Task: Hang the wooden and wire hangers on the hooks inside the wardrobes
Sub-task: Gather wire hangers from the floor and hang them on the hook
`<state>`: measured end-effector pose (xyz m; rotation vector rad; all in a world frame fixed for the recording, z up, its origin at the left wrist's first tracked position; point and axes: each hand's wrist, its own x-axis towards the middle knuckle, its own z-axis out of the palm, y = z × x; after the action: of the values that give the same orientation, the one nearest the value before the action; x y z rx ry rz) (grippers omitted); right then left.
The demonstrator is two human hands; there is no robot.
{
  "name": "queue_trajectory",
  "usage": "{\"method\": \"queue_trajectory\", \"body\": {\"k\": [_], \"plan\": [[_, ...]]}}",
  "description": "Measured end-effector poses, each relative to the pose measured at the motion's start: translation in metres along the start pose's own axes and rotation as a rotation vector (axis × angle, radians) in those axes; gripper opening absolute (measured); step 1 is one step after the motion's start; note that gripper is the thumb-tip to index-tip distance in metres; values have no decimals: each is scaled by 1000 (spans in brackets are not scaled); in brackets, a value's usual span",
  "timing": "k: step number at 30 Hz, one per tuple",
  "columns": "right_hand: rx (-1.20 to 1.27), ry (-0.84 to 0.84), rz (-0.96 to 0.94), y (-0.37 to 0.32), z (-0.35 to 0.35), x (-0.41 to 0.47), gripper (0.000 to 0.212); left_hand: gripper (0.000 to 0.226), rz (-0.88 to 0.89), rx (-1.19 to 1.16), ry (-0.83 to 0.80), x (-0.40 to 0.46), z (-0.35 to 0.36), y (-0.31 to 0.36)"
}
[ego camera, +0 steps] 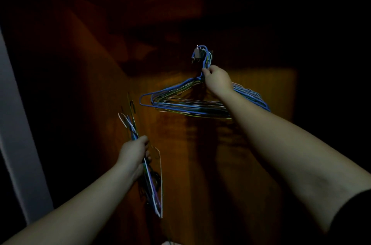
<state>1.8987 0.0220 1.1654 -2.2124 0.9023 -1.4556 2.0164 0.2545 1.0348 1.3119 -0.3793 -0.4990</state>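
Two wire-hanger bundles, uncountable: right hand (217, 79) grips blue bundle (180, 102) at hook (197, 54); left hand (133, 153) clenches second bundle (154, 190).

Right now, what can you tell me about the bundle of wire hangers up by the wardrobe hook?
The bundle of wire hangers is thin coated wire, mostly blue with some green, yellow and pale strands. Their hooked tops are gathered over a small metal hook on the dim wooden wardrobe back. The triangular bodies fan out sideways, tilted. The right hand grips their necks just below the hook.
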Motion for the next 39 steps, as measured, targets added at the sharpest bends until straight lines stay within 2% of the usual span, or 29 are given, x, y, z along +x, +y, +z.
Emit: {"method": "queue_trajectory", "body": {"k": [6, 12, 20, 28, 35, 39], "plan": [[-29, -34, 8, 2, 1, 2, 33, 5, 1, -3, -15, 0, -2, 1], [-68, 12, -23, 7, 3, -2, 34, 5, -13, -16, -18, -1, -5, -1], [-313, 96, -29, 7, -2, -4, 46, 6, -69, -52, -44, -7, -4, -3], [-347, 87, -5, 6, -7, -3, 48, 10, -86, -65, -79, -11, -9, -1], [-423, 87, -3, 4, -13, -1, 51, 5, -128, -65, -182, -4, -21, -6], [-387, 190, -34, -6, -11, -20, 48, 11, -161, -67, -275, -9, -37, -11]]}}
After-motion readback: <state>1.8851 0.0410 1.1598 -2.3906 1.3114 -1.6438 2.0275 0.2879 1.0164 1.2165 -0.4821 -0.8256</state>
